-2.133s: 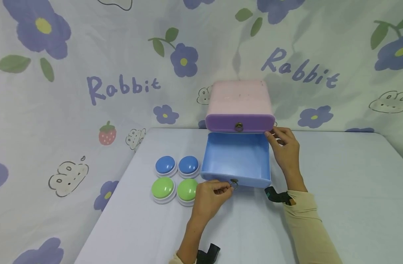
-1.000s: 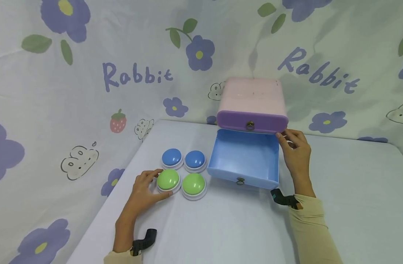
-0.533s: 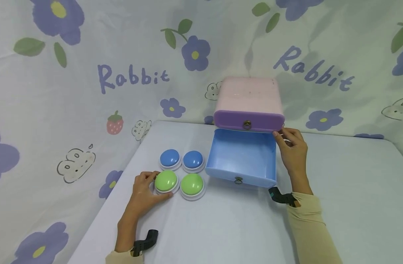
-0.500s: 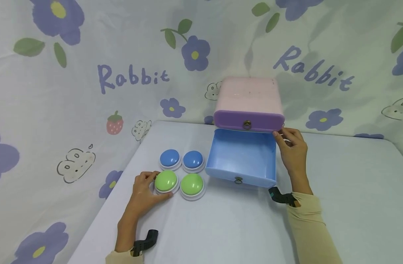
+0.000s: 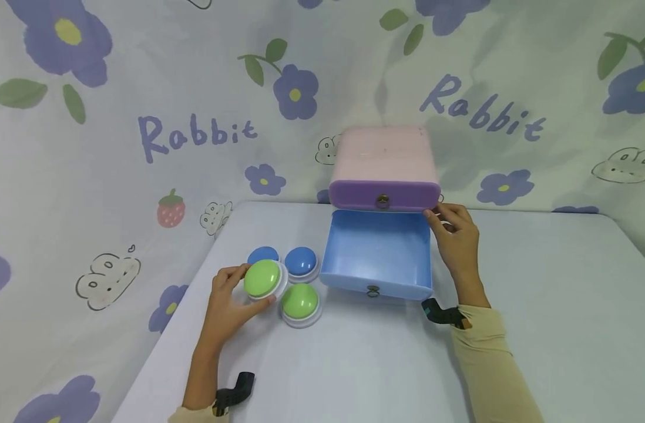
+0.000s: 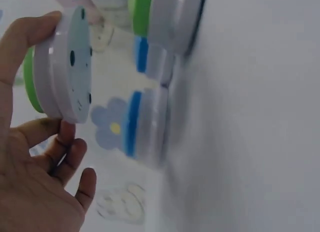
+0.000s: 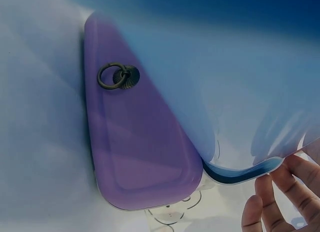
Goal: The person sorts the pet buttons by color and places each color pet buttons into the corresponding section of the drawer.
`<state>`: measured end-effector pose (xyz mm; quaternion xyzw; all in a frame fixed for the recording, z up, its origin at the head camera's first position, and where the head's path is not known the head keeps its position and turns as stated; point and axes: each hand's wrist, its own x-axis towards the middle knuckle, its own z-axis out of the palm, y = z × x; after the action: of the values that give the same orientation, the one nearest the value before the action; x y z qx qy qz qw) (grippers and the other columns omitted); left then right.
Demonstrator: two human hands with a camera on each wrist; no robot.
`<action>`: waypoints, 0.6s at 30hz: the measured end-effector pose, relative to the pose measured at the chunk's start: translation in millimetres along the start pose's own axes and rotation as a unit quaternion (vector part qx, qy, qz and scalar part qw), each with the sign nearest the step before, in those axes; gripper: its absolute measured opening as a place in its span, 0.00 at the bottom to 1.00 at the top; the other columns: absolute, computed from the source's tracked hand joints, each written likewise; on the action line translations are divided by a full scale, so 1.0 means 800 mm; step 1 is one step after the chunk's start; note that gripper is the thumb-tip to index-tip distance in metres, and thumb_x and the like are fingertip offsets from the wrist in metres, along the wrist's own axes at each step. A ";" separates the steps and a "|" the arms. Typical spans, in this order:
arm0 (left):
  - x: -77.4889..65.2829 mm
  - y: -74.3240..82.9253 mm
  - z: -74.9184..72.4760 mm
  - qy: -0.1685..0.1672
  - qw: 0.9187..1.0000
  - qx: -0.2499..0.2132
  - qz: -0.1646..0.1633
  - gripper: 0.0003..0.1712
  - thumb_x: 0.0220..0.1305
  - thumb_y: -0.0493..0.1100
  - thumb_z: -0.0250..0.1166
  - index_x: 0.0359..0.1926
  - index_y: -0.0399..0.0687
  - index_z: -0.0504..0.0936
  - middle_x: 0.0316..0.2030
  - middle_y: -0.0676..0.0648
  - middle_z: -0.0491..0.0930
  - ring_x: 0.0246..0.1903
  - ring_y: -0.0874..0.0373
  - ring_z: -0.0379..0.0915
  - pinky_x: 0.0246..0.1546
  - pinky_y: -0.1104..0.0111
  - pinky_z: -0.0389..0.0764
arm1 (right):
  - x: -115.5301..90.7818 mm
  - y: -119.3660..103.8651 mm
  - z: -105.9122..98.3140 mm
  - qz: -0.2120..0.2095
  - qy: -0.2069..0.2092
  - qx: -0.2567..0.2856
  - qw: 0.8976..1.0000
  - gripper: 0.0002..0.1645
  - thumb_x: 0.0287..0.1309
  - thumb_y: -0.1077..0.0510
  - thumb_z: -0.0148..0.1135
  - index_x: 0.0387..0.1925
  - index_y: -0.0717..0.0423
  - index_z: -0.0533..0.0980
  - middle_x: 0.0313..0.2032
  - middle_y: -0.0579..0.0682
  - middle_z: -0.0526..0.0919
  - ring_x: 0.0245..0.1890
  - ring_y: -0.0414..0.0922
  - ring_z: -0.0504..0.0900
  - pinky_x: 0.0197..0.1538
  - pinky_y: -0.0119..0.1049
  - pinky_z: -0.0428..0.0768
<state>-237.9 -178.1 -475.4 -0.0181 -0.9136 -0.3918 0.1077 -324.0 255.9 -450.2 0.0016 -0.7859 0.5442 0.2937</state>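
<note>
Left hand: I'm gripping the left green button [image 5: 261, 278] in my left hand [image 5: 224, 310], thumb pressing one side of its white base, fingertips bracing the opposite side, the spare fingers hanging free.
Lift: half a second ago this button was sitting on the tabletop [image 5: 539, 317]; now I'm holding it off the surface, its underside showing in the left wrist view. My grip is taking the weight, I judge, so the pick-up is working and the button is coming free for carrying.
Held button: it's lying between my thumb and fingertips, to the right of my palm, partly hiding the left blue button [image 5: 263, 253] in the head view.
Other buttons: the second green one [image 5: 300, 301] is resting just right of the held one, and the right blue one [image 5: 300, 261] is resting behind it.
Drawer: the blue drawer [image 5: 349, 283] is standing pulled out, just right of those two.
Right hand: my right hand [image 5: 458, 245] is pinching the box [image 5: 386, 155] at its right front edge, thumb in front, fingers bending round the side, probably steadying it.
</note>
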 end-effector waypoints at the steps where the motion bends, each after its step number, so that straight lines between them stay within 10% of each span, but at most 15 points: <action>1: 0.006 0.008 0.000 0.000 1.000 -0.007 0.008 0.54 0.45 0.56 0.82 0.69 0.39 0.69 0.59 0.43 0.65 0.65 0.45 0.57 0.64 0.39 0.59 | 0.000 0.000 0.000 0.000 0.000 0.000 1.000 0.26 0.65 0.47 0.66 0.60 0.55 0.79 0.50 0.48 0.79 0.48 0.41 0.77 0.50 0.32 0.72; 18: 0.050 0.128 0.050 -0.032 0.989 -0.104 0.103 0.48 0.43 0.54 0.83 0.66 0.50 0.75 0.57 0.49 0.67 0.62 0.54 0.61 0.62 0.45 0.63 | -0.002 0.000 0.000 -0.008 -0.005 -0.003 1.000 0.26 0.65 0.47 0.67 0.59 0.56 0.79 0.50 0.47 0.79 0.48 0.39 0.76 0.49 0.30 0.73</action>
<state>-272.0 -80.3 -420.7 -0.1359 -0.8639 -0.4708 0.1162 -322.6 255.6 -451.2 0.0093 -0.7890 0.5392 0.2944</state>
